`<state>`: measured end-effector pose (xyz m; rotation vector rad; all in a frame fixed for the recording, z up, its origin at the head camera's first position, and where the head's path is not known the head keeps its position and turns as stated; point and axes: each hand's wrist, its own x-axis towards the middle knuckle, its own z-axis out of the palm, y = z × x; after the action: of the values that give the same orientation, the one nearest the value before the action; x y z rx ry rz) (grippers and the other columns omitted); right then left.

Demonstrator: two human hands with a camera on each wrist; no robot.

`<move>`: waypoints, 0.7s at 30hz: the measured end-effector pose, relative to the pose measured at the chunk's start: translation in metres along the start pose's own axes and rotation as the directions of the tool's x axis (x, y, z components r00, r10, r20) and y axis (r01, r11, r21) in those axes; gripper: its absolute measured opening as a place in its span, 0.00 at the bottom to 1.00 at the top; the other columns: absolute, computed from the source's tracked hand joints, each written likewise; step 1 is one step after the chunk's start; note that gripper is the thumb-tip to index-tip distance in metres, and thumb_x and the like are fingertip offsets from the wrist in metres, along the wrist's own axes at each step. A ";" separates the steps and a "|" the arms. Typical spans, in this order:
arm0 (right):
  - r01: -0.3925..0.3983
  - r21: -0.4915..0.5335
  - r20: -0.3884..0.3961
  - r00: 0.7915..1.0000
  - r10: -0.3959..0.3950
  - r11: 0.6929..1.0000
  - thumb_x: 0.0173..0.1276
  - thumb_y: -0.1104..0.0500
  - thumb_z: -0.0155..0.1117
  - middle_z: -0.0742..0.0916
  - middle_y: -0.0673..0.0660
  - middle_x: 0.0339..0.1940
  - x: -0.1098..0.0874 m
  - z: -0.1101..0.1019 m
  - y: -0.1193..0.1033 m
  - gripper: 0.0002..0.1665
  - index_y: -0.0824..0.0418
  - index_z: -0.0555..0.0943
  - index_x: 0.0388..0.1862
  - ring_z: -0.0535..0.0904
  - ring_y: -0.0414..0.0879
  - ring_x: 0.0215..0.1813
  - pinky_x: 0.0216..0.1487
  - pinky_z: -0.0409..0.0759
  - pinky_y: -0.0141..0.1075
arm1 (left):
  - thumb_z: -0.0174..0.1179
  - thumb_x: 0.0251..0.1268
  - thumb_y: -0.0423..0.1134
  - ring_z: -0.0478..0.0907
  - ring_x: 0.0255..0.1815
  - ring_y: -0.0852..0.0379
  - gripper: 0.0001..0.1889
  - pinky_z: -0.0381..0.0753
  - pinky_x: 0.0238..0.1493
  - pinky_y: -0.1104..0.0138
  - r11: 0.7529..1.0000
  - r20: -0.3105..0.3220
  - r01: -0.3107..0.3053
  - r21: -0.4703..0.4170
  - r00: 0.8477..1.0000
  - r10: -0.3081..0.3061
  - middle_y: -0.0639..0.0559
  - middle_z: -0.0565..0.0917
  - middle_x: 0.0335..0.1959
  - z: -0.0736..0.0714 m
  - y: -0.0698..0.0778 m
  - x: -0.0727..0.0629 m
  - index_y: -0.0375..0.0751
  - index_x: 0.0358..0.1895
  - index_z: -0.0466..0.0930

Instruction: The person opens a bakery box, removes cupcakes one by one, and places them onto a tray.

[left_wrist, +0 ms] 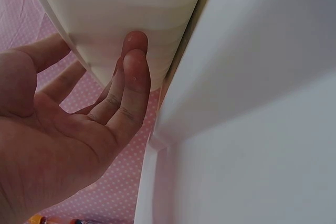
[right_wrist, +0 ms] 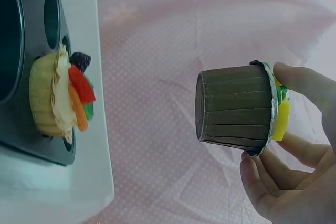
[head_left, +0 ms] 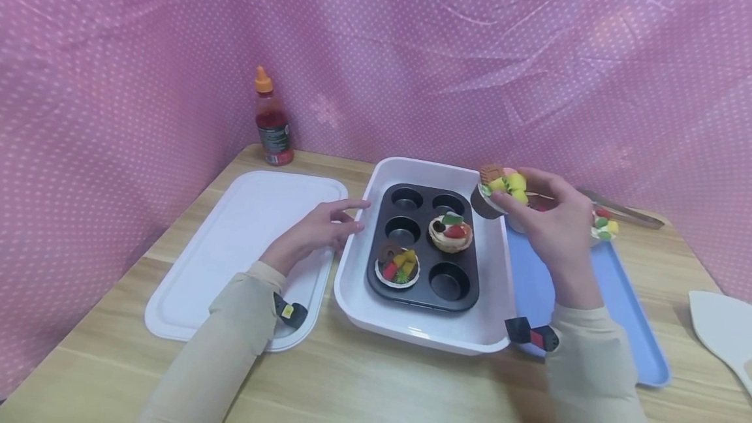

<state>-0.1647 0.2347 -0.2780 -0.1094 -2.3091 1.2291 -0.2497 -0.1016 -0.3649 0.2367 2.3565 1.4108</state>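
In the head view my right hand pinches a cupcake in a brown paper cup, topped with yellow fruit pieces and a brown biscuit, above the right rim of a white bin. Inside the bin lies a dark muffin tin. A tart with a strawberry sits in its middle right cup, and a fruit-topped cupcake in a white cup in the front left one. My left hand rests with relaxed fingers at the bin's left rim, some fingers along its outer wall.
On the right is a blue tray with more fruit-topped cakes, partly hidden behind my right hand. Metal tongs and a white spatula lie nearby. A white tray lies left, a sauce bottle behind it.
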 end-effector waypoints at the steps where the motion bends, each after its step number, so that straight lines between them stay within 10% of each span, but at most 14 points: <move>1: -0.010 -0.002 -0.001 1.000 0.010 1.000 0.56 0.50 0.81 0.87 0.58 0.56 0.001 -0.001 0.001 0.32 0.55 0.84 0.60 0.78 0.34 0.44 0.42 0.76 0.20 | 0.62 0.72 0.47 0.80 0.49 0.47 0.27 0.87 0.44 0.62 1.000 0.000 0.001 0.000 1.000 -0.001 0.40 0.77 0.61 0.000 0.000 0.000 0.64 0.72 0.70; 16: -0.123 -0.092 -0.033 0.992 0.121 0.988 0.55 0.47 0.81 0.85 0.43 0.45 0.017 -0.023 0.030 0.34 0.55 0.84 0.61 0.78 0.28 0.40 0.39 0.76 0.19 | 0.62 0.71 0.47 0.82 0.47 0.48 0.27 0.86 0.43 0.63 1.000 0.007 -0.013 -0.001 1.000 0.013 0.39 0.78 0.59 -0.002 -0.003 0.002 0.63 0.73 0.70; 21: -0.153 -0.152 0.040 0.986 0.161 0.976 0.57 0.43 0.79 0.86 0.52 0.54 0.020 -0.033 0.042 0.39 0.58 0.80 0.65 0.75 0.30 0.47 0.44 0.74 0.21 | 0.63 0.71 0.48 0.82 0.49 0.48 0.27 0.86 0.45 0.63 1.000 0.000 0.000 0.000 1.000 0.000 0.40 0.77 0.60 -0.001 -0.003 0.001 0.65 0.72 0.70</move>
<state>-0.1734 0.2898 -0.2885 -0.3217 -2.4757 1.1447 -0.2515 -0.1038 -0.3672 0.2369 2.3561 1.4105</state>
